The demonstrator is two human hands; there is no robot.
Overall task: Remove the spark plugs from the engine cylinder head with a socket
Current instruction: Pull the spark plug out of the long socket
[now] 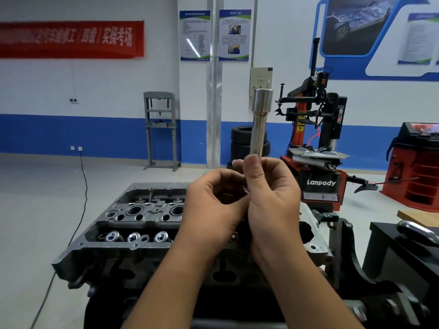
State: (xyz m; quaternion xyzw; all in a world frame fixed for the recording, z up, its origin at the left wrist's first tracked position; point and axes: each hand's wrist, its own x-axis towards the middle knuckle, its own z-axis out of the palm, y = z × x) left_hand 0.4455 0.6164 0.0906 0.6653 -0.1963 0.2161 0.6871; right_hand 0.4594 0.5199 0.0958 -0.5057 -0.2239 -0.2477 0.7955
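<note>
A long chrome spark plug socket [259,124] stands upright in front of me, held above the engine cylinder head [133,224]. My right hand [270,198] grips its lower end, thumb pressed against the shaft. My left hand [213,200] is curled close beside it, fingertips pinching something small and metallic at the socket's base; what it is stays hidden between the fingers. The grey cylinder head shows round plug wells and several valve springs on its left half. My forearms cover its right half.
A black engine stand [351,264] holds the head. A dark workbench [403,245] with a chrome tool handle sits at right. Beyond stand a red tyre changer [316,148], stacked tyres [240,143], a grey press frame [160,129] and a red wheel balancer [418,162]. A black cable [80,210] crosses the floor at left.
</note>
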